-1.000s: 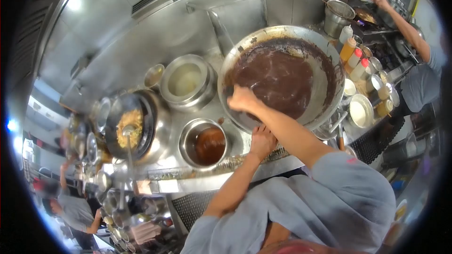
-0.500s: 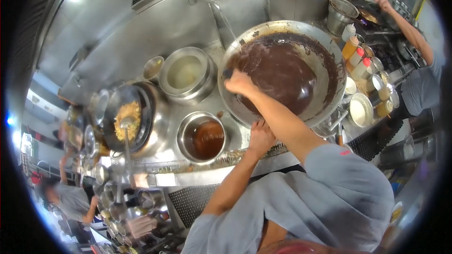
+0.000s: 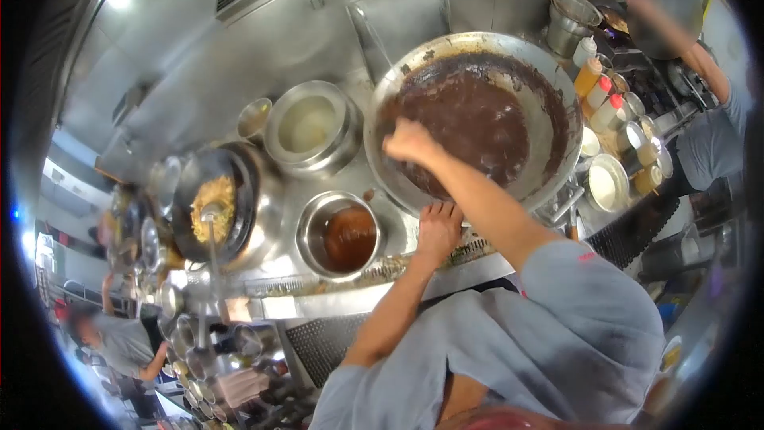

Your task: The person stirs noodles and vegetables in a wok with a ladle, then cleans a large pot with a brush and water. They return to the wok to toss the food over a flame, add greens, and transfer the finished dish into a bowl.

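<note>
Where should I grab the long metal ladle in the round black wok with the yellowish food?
Try the lower part of its long, straight metal handle, coming from the counter's front edge. The ladle's round head lies on the yellowish food, while the handle reaches out over the black wok's rim toward that edge, so that looks easiest.

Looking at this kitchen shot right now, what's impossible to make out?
All in the head view:
- Whatever the right hand may grip: its closed fingers hide it.
- The bottom of the big wok: covered by dark brown liquid.
- The left hand's palm: turned away from the camera.
- The person at lower left: face blurred.
</note>
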Available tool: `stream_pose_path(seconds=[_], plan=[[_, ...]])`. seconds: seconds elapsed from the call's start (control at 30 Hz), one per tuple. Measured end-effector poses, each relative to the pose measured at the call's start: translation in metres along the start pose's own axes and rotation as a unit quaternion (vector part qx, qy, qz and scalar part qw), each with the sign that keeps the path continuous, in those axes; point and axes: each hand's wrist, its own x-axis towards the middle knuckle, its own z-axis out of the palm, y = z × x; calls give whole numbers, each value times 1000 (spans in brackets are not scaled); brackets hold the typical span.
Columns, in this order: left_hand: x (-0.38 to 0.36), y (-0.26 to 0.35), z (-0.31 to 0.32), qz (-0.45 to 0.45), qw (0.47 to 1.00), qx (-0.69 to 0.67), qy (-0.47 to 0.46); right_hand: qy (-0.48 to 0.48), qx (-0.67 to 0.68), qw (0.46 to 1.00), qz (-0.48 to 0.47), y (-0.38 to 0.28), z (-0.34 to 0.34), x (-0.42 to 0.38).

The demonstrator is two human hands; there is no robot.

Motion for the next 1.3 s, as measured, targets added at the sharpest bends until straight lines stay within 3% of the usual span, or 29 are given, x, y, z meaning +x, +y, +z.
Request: stream_pose_path(seconds=[0.07,0.13,0.27,0.37,0.4,0.47,0.53,0.6,0.67,0.73,0.8,0.93,1.0,1.07,1.13,1.27,1.3], plan=[[0,0,-3,-18,1000,15,-15,-19,63,996,52,-3,-24,24],[-2,-5,0,9,1000,0,5,34,27,999,33,-8,7,22],[0,-9,0,22,999,-22,43,-64,-82,993,-52,-17,17,-31],[0,-3,-3,-7,999,25,-35,-7,150,987,58,4,-19,25],[0,-3,-2,-8,999,26,-33,59,102,993,29,10,-11,38],[0,-5,-2,8,1000,16,2,42,31,999,4,6,0,25],[0,-4,-4,11,1000,18,5,-58,-39,996,-49,9,5,-20],[3,-8,-6,17,1000,20,6,-77,-90,988,-97,14,-1,-44],[1,-6,-5,13,1000,9,-12,-24,-29,997,-68,28,-7,-1],[0,-4,-11,11,1000,8,-16,-39,54,997,36,18,-24,24],[2,-8,-11,13,1000,10,-13,-9,-8,1000,18,9,-3,12],[3,-13,-5,5,1000,6,10,-114,-138,979,-95,13,5,-53],[0,-10,-4,2,1000,0,2,-78,-97,989,-81,16,-13,-23],[-2,-7,-7,-6,1000,-1,-21,-60,-18,998,13,14,-28,20],[2,-11,-7,10,1000,8,-7,-4,-30,999,8,7,-5,15],[-1,-17,-3,12,1000,2,6,-123,-166,973,-100,11,-3,-54],[0,-17,-4,13,1000,8,0,-99,-149,974,-141,24,-9,-45]])
